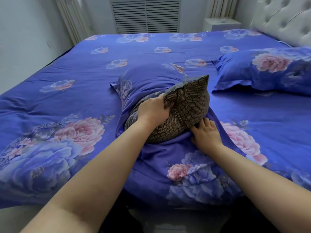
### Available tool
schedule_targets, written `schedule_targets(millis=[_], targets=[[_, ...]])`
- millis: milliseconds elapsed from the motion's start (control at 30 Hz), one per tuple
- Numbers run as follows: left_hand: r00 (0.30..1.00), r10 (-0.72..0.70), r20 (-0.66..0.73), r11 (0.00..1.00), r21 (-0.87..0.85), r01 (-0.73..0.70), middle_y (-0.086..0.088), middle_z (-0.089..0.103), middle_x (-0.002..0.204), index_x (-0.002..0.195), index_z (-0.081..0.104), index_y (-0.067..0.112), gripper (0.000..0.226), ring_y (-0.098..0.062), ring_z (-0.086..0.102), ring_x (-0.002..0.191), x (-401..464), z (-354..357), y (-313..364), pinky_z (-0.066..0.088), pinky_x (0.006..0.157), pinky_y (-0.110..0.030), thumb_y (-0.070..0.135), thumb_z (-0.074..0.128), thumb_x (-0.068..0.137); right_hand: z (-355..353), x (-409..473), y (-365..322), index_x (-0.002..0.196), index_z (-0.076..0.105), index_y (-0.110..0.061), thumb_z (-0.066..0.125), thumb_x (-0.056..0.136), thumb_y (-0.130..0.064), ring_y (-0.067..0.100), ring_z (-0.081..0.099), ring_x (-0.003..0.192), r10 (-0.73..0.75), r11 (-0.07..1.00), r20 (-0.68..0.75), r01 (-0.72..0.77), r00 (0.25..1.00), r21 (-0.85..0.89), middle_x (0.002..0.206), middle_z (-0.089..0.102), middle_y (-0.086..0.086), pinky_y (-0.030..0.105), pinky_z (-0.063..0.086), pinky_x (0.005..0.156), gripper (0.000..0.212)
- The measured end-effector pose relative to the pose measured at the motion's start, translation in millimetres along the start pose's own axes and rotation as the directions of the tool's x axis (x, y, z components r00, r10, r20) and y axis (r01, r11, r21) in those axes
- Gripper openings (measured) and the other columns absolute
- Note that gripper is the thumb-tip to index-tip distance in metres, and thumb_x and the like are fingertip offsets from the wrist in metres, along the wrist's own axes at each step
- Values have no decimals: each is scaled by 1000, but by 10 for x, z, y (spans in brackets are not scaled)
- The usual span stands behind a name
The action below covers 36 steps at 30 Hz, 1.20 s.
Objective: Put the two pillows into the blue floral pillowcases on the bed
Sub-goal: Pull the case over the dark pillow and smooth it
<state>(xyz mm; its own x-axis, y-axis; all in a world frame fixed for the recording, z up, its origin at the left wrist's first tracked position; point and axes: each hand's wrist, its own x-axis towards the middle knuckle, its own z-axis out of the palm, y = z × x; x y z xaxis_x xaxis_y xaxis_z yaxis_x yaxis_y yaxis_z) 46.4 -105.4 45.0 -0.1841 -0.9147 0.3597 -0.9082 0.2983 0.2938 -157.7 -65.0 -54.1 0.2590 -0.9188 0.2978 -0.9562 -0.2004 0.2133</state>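
Observation:
A brown honeycomb-patterned pillow (pixel 188 111) lies mid-bed, its far part inside a blue floral pillowcase (pixel 151 78); the near end sticks out of the opening. My left hand (pixel 153 110) grips the pillowcase's upper edge together with the pillow's near left side. My right hand (pixel 207 133) lies with straight fingers on the pillowcase's lower flap, fingertips against the pillow's underside. A second pillow, fully inside its blue floral pillowcase (pixel 262 71), rests at the right by the headboard.
The bed (pixel 67 73) carries a matching blue floral sheet. A white tufted headboard (pixel 284 19) stands at the right, with a white nightstand (pixel 222 24) behind it. A slatted radiator cover (pixel 145 15) and curtains line the far wall.

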Motion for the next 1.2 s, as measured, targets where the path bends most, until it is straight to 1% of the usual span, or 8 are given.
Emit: schedule_targets(millis=[167,433,600,767,867,1000,1100,1200], targets=[[999,-36,3,998,48,36,-8,65,114,132,44,26,52,-33,59,106,-15,-21,24,46,82,-39,57,38,91,-120,20,147,78,67,-17,43,66,-32,30,42,90,-123,990,-188,133,974,44,87,59,11,40,31,78,31],[982,-69,173,992,119,48,-12,65,113,135,39,24,46,-36,61,100,-38,-6,149,44,73,-37,36,43,90,-708,12,293,68,54,-12,44,64,-17,28,53,61,-234,909,-373,338,898,245,60,55,4,34,43,57,11],[942,-41,332,974,225,-36,-9,63,119,126,47,16,43,-35,60,106,-144,-2,213,44,77,-38,37,43,89,-853,7,172,97,48,-18,50,59,-16,27,60,75,-149,883,-299,263,943,390,75,63,4,32,31,76,38],[907,-12,421,969,228,-93,-7,62,122,120,55,20,37,-31,57,109,-238,-139,276,40,83,-36,38,40,92,-1005,109,52,107,53,-24,45,79,-10,23,59,61,-201,882,-631,419,750,217,65,61,-2,35,40,61,32],[842,-62,536,979,198,-54,-7,51,137,133,49,20,42,-29,49,123,-135,-204,165,39,101,-38,36,39,95,-1079,253,-94,130,52,-26,54,87,-6,24,58,69,-314,866,-729,497,609,43,84,58,1,34,45,60,47],[748,99,656,987,29,-156,-9,33,150,144,35,14,50,-25,33,136,-102,-223,53,25,113,-39,27,44,96,-1149,353,-153,127,60,-25,36,86,-1,30,51,117,-463,824,-662,561,589,-77,138,49,5,45,41,100,54],[820,181,542,935,-355,28,-8,49,139,137,44,13,48,-21,45,127,-309,-325,89,34,102,-24,26,55,92,-1056,279,-55,122,63,-18,41,82,-6,29,64,101,-479,843,-498,536,723,-32,138,52,8,37,54,77,47],[994,108,-24,929,-353,-109,-4,53,133,129,49,16,48,-21,49,123,-681,-293,76,36,101,-29,37,59,88,-1044,210,17,117,61,-17,38,78,-13,26,69,77,-281,911,-433,380,857,162,115,68,8,30,53,49,46]])
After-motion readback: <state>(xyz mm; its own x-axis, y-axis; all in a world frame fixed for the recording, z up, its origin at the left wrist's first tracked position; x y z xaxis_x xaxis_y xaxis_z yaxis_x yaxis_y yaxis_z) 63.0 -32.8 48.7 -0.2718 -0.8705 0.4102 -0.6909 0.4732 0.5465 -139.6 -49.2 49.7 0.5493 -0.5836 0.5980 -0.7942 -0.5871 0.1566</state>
